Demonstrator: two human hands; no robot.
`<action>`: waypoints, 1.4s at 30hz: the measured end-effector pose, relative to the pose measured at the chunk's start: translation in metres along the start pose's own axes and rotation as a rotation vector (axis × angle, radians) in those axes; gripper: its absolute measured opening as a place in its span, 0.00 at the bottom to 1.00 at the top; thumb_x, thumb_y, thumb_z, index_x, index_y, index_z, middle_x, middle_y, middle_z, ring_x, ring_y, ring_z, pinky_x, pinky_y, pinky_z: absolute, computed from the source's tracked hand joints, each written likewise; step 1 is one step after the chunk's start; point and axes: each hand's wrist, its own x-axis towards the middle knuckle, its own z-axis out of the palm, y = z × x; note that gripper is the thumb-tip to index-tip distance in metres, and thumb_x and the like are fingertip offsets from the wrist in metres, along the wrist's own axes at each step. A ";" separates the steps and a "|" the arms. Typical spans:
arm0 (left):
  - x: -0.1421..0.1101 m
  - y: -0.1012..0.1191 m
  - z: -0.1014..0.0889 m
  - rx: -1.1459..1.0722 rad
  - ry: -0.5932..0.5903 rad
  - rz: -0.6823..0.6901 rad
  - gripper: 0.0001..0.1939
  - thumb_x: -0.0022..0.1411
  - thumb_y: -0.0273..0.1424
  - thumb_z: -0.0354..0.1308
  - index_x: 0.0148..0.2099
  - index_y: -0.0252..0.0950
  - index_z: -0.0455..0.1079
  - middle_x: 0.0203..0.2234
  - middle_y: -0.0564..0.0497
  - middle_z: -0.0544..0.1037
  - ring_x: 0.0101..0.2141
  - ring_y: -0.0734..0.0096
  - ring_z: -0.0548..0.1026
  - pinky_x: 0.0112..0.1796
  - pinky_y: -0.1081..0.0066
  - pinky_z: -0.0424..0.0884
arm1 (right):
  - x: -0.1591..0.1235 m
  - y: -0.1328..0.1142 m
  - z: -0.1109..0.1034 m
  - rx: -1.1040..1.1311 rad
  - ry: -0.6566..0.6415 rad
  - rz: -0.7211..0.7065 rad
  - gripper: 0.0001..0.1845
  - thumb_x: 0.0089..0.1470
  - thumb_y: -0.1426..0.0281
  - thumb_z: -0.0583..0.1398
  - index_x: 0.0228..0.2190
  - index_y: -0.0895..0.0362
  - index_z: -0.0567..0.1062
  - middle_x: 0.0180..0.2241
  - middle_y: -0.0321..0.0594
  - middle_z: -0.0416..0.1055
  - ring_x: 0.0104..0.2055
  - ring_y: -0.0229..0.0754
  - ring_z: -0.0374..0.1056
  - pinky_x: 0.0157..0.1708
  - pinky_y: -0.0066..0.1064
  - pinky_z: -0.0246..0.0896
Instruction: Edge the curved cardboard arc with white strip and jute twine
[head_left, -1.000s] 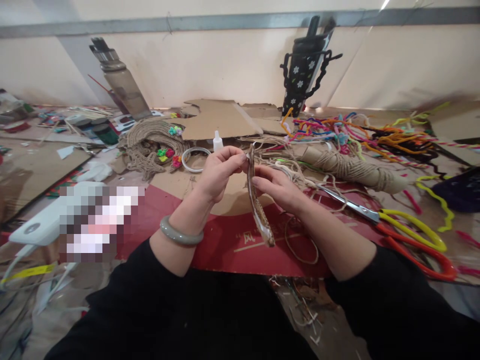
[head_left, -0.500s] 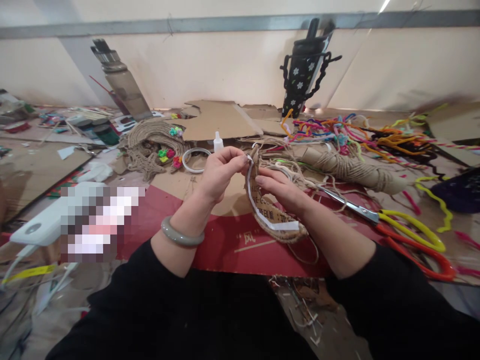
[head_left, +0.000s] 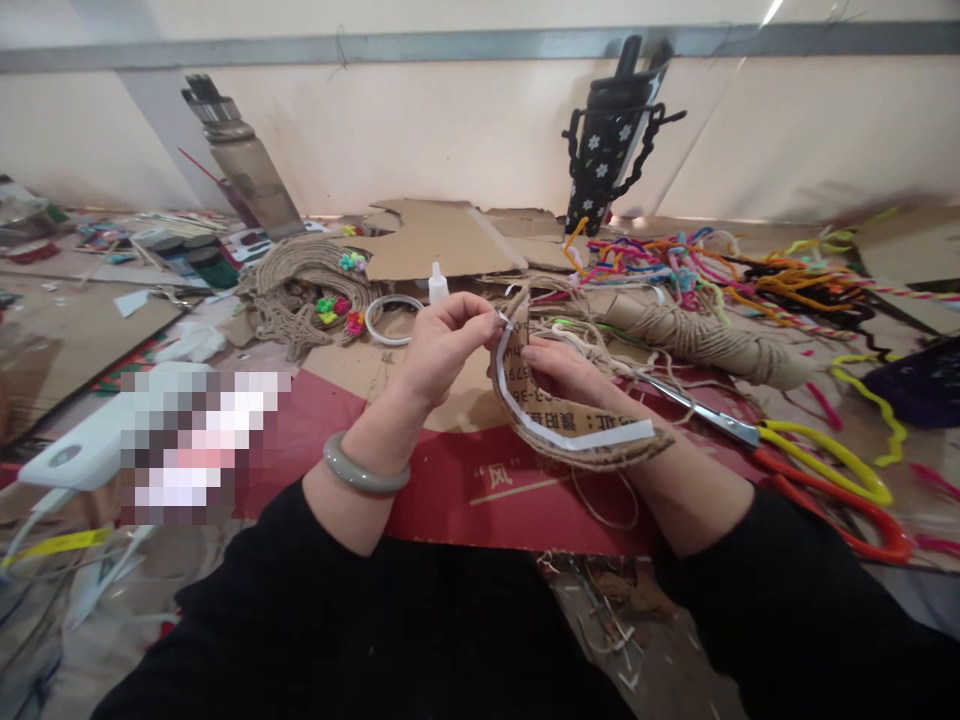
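Note:
A cardboard crescent point(head_left: 553, 402) with printed characters and a twine-covered outer edge is held up in front of me. Along its curve runs a strip of white tape point(head_left: 611, 435). My left hand point(head_left: 444, 350) is closed in a pinch at the upper left edge, thumb and finger on the top end of the tape. From the inner side, my right hand point(head_left: 574, 372) grips the crescent, its fingers partly hidden behind the cardboard. Under both hands lies a red and brown cardboard sheet point(head_left: 442, 500). A loop of twine point(head_left: 636, 510) hangs or lies below the crescent.
Scissors point(head_left: 739, 428) with yellow and orange handles lie at right, beside a twine-wound roll point(head_left: 712, 345). Coloured pipe cleaners point(head_left: 720, 270) are heaped behind. A white ring point(head_left: 369, 322), a small white bottle point(head_left: 438, 285) and coiled twine work point(head_left: 300, 275) sit at left, near a white device point(head_left: 90, 440).
The crescent has turned in my hands, so its printed face shows more and its lower tip points further right. My right hand has shifted slightly right; my left keeps its pinch.

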 end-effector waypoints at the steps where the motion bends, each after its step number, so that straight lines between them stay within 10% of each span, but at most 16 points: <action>1: 0.000 0.000 0.000 0.005 0.001 0.002 0.05 0.50 0.30 0.62 0.26 0.35 0.70 0.19 0.55 0.74 0.23 0.79 0.70 0.27 0.75 0.67 | 0.000 -0.001 -0.001 -0.036 0.000 -0.016 0.14 0.56 0.63 0.52 0.25 0.57 0.71 0.28 0.38 0.68 0.29 0.38 0.63 0.32 0.31 0.62; 11: 0.000 0.001 0.001 -0.021 0.005 0.008 0.05 0.49 0.30 0.63 0.25 0.35 0.70 0.19 0.55 0.73 0.22 0.79 0.70 0.27 0.75 0.67 | -0.002 0.013 -0.013 -0.473 0.061 -0.297 0.11 0.56 0.64 0.53 0.26 0.54 0.69 0.27 0.40 0.68 0.31 0.42 0.63 0.34 0.35 0.59; 21: 0.000 0.002 0.001 -0.016 0.020 0.016 0.05 0.49 0.30 0.63 0.25 0.35 0.70 0.19 0.55 0.73 0.23 0.79 0.70 0.29 0.75 0.67 | 0.004 0.005 -0.003 -0.171 0.074 0.024 0.09 0.52 0.66 0.51 0.23 0.55 0.62 0.23 0.34 0.60 0.23 0.35 0.54 0.23 0.29 0.52; 42: 0.003 -0.005 0.000 0.113 0.026 -0.145 0.10 0.47 0.33 0.67 0.31 0.34 0.72 0.25 0.54 0.75 0.26 0.78 0.69 0.30 0.75 0.67 | 0.001 0.003 0.009 -0.213 0.320 -0.127 0.06 0.52 0.69 0.52 0.31 0.56 0.68 0.24 0.33 0.63 0.24 0.35 0.59 0.25 0.29 0.58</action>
